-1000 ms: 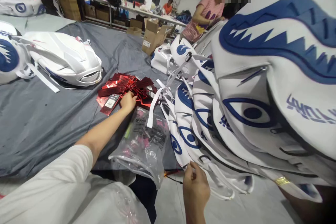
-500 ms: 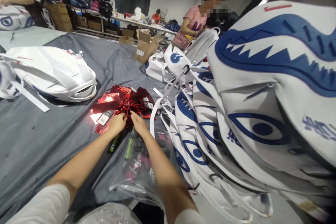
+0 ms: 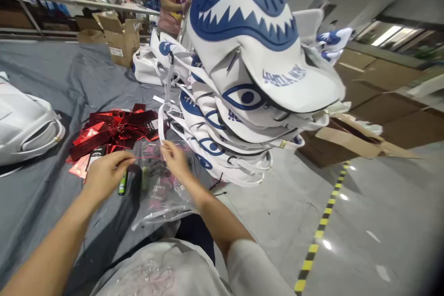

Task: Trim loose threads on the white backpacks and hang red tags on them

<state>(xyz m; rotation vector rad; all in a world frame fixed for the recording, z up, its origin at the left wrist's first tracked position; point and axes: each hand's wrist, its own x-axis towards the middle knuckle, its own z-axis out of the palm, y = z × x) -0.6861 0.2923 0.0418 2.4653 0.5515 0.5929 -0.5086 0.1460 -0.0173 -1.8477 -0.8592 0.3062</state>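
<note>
A thin red string (image 3: 148,157) is stretched between my two hands, above a clear plastic bag (image 3: 161,194) with pink and dark small things inside. My left hand (image 3: 106,173) pinches one end, thumb and fingers together. At the other end my right hand (image 3: 175,159) is closed, its fingertips close to a white strap. Just behind my left hand lies a fanned bundle of shiny red hang tags (image 3: 116,127), with some black-and-white labels among them. A small green stick-like item (image 3: 122,184) lies beside my left hand, partly covered.
To the right rises a stack of white backpacks (image 3: 243,97) with blue shark mouths and eyes. Another white backpack (image 3: 26,125) lies at left on the grey cloth (image 3: 62,69). Cardboard boxes (image 3: 123,41) stand behind; a person in a striped shirt works there. Yellow-black tape (image 3: 324,217) marks the floor.
My hands have come away from the red tags and drawn apart, toward me, with the red string now visible between them. The view has swung right, showing more floor and boxes.
</note>
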